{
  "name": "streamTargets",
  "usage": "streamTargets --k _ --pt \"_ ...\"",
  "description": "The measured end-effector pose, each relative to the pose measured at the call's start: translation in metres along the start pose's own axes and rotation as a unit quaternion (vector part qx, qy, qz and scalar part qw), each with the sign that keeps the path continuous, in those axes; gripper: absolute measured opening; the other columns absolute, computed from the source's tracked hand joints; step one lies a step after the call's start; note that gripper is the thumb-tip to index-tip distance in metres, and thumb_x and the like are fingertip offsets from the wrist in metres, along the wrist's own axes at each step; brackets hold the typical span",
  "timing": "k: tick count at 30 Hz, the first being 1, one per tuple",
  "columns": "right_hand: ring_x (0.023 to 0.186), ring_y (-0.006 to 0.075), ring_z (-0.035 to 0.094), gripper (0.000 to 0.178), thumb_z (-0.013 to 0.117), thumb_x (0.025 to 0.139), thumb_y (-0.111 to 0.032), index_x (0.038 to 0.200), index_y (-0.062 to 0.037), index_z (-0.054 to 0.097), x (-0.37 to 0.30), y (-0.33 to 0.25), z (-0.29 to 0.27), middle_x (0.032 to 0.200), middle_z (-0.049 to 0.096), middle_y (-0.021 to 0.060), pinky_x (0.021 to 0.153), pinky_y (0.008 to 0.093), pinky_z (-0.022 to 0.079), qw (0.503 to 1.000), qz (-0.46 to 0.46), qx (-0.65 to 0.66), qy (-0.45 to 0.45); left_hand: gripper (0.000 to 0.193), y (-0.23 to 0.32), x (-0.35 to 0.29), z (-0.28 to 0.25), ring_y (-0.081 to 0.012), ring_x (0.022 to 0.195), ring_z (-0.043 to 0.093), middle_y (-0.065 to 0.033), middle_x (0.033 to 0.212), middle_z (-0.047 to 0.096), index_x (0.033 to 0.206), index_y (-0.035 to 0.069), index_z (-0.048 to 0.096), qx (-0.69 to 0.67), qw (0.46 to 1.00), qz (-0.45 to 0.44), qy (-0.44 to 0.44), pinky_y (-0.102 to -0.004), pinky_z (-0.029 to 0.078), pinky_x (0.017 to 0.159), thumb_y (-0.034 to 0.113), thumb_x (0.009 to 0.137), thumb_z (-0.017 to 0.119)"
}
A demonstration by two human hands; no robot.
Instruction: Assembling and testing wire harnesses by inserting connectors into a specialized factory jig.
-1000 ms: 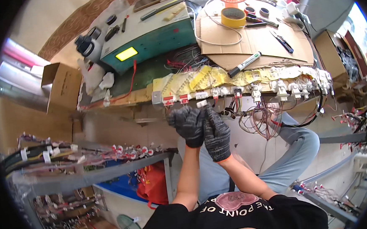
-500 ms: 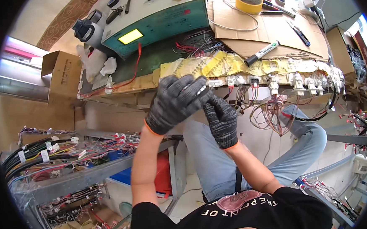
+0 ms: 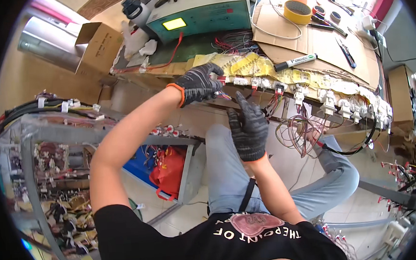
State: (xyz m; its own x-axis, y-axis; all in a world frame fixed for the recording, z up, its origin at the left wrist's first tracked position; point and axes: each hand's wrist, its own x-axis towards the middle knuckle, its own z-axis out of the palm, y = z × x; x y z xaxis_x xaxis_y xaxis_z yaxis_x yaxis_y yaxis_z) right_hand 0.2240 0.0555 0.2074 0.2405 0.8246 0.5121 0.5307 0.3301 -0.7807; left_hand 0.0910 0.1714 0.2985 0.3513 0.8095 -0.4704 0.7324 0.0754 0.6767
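Note:
My left hand [image 3: 198,85], in a dark grey knitted glove with an orange cuff, is at the bench's front edge. Its fingers close around a small wire connector [image 3: 221,79], mostly hidden by the glove, with a few coloured wires [image 3: 224,95] showing just below. In a matching glove, my right hand [image 3: 250,131] hangs in front of the edge, fingers apart and holding nothing. To the right along the edge runs a row of white connectors [image 3: 298,95], fixed beside yellow tape [image 3: 249,65]. A looped bundle of thin wires [image 3: 294,134] dangles from them.
A teal test box [image 3: 201,21] with a lit yellow display stands on the bench. Cardboard [image 3: 317,52] carries a marker [image 3: 295,62], a tape roll [image 3: 298,12] and a cutter knife [image 3: 345,53]. Racks of wire harnesses [image 3: 49,111] flank me, with a red bag [image 3: 169,170] in a bin at left.
My hands, close together before, have come apart. The left has gone to the connector at the bench edge; the right has opened its fingers. The whole view has shifted and turned.

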Motion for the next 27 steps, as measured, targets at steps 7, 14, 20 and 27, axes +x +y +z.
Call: streamTargets --k 7,14,20,27 --pt "0.061 0.0224 0.056 0.036 0.060 0.076 -0.004 0.112 -0.0065 0.056 0.007 0.009 0.022 0.077 0.060 0.0146 0.060 0.0301 0.046 0.993 0.035 0.092 -0.066 0.015 -0.020 -0.017 0.019 -0.0055 0.050 0.043 -0.0023 0.069 0.055 0.095 0.003 0.057 -0.418 0.895 -0.099 -0.123 -0.0139 0.032 0.040 0.013 0.084 0.055" --pt "0.074 0.0203 0.062 0.022 0.060 0.078 -0.003 0.099 0.0019 0.059 0.006 0.027 0.031 0.086 0.063 0.0159 0.067 0.0307 0.048 0.975 0.061 0.204 -0.064 0.012 -0.011 -0.031 0.017 -0.0096 0.064 0.055 -0.0033 0.074 0.058 0.085 0.003 0.059 -0.154 0.985 0.071 -0.016 -0.0232 0.045 0.056 0.014 0.082 0.060" --pt "0.072 0.0154 0.057 0.015 0.053 0.085 -0.008 0.093 0.0013 0.061 0.021 0.024 0.027 0.079 0.062 0.0104 0.070 0.0280 0.045 0.908 0.152 0.362 -0.145 0.011 -0.030 -0.020 0.030 -0.0212 0.068 0.058 -0.0105 0.072 0.059 0.084 0.001 0.059 0.123 0.909 0.331 0.223 -0.0312 0.046 0.064 0.008 0.077 0.063" --pt "0.071 0.0155 0.057 0.016 0.052 0.085 -0.008 0.094 0.0022 0.061 0.015 0.013 0.040 0.082 0.063 0.0124 0.068 0.0278 0.045 0.955 0.168 0.241 -0.028 0.018 -0.057 -0.001 0.096 -0.0154 0.073 0.055 -0.0045 0.083 0.059 0.096 -0.001 0.056 -0.170 0.653 0.210 0.708 -0.0278 0.046 0.068 0.011 0.083 0.059"
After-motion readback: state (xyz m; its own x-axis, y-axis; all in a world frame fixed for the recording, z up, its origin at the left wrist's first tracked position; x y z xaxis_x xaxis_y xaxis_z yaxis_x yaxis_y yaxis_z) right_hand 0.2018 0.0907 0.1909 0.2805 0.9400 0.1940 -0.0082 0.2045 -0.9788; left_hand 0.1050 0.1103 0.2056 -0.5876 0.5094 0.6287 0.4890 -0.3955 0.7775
